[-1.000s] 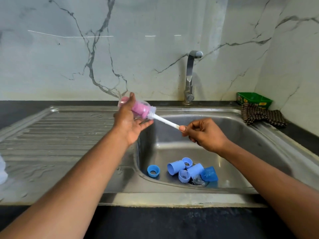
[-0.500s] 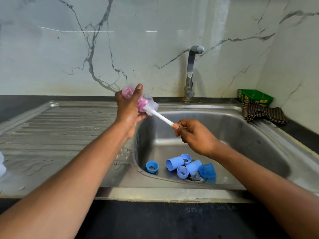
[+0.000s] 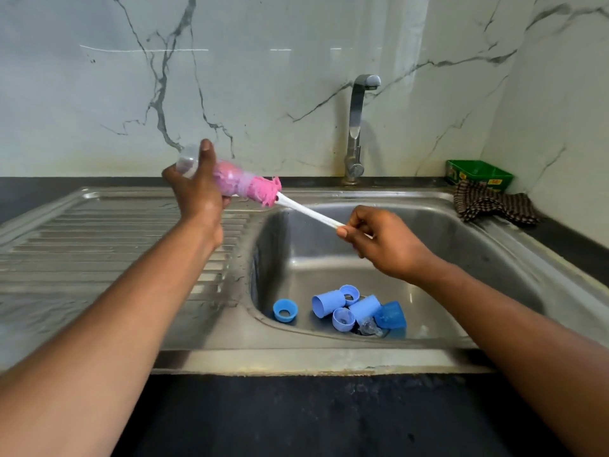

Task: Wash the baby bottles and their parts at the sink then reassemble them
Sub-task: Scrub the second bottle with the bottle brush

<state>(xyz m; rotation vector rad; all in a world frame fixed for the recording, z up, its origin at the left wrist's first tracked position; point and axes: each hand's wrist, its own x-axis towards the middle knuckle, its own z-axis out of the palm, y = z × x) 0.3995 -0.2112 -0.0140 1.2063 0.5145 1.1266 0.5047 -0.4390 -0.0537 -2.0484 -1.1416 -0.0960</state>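
Note:
My left hand point(image 3: 197, 189) grips a clear baby bottle point(image 3: 188, 163) held on its side above the drainboard, mouth toward the basin. A pink sponge brush point(image 3: 260, 191) sits partly inside the bottle, its head bulging out of the mouth. My right hand point(image 3: 379, 242) pinches the brush's white handle point(image 3: 309, 214) over the basin. On the basin floor lie several blue caps and collars point(image 3: 329, 303), one blue ring point(image 3: 285, 310) set apart on the left, and a clear teat point(image 3: 369, 329) near the drain.
The steel sink point(image 3: 296, 361) has a ribbed drainboard point(image 3: 99, 245) on the left. The tap point(image 3: 357, 127) stands behind the basin, with no water running. A green box point(image 3: 478, 174) and a checked cloth point(image 3: 491, 202) lie at the back right corner.
The pink brush head has slid outward, now partly out of the bottle mouth. My right hand has drawn the handle back to the right. The bottle's base now looks clear.

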